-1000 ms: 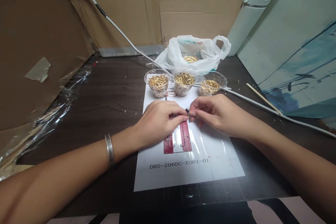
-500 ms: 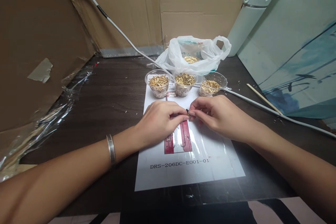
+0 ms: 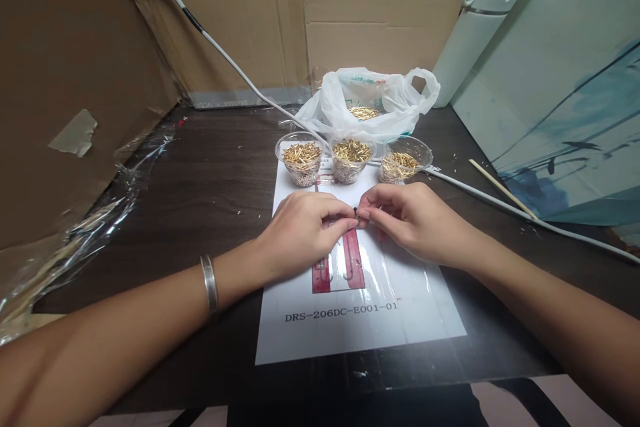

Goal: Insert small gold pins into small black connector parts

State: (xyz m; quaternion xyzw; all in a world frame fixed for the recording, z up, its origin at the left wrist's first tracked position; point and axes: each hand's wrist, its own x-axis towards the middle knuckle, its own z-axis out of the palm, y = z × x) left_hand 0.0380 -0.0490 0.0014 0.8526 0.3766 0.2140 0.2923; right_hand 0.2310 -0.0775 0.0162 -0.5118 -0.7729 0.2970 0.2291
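My left hand (image 3: 300,233) and my right hand (image 3: 410,217) meet fingertip to fingertip over a white printed sheet (image 3: 360,320) on the dark table. Both are closed in a pinch on a tiny dark part (image 3: 355,211) held between them. Beneath the hands the sheet shows a red diagram (image 3: 345,267) and the code DRS-206DC-E001-01. A metal bracelet (image 3: 209,283) is on my left wrist. Just beyond the hands stand three clear cups of small gold pins: left (image 3: 301,158), middle (image 3: 351,157) and right (image 3: 403,159).
A white plastic bag (image 3: 375,103) with more gold pins lies behind the cups. A grey cable (image 3: 220,47) runs from the back left across to the right edge. A wooden stick (image 3: 500,188) lies at right. Cardboard walls (image 3: 250,27) and crumpled clear film (image 3: 100,213) enclose the table.
The hands stay together over the sheet. My right fingertips have shifted very slightly left toward my left fingertips; nothing else has moved.
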